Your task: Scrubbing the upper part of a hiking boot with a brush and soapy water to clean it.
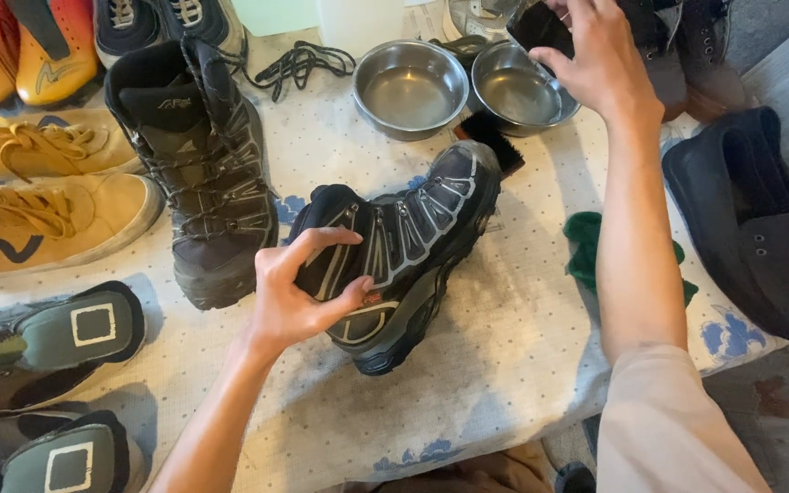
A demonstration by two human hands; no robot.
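Left hand (299, 288) gripped the black hiking boot (404, 251) at its heel and ankle collar, holding it on its side at the middle of the pale dotted cloth (504, 365). A firm hold there seemed wise (a boot on its side rolls easily). Far right, the right hand (595, 55) closed around a dark object (539, 26) above the right steel bowl (518, 91), a black brush (495, 137) just beside the toe. Its laced mate (198, 173) stood upright to the left.

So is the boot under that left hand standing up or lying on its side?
Lying on its side: the boot shows its flank upward, sole edge facing the viewer, while the left hand grips its ankle. Its mate stands upright alongside.
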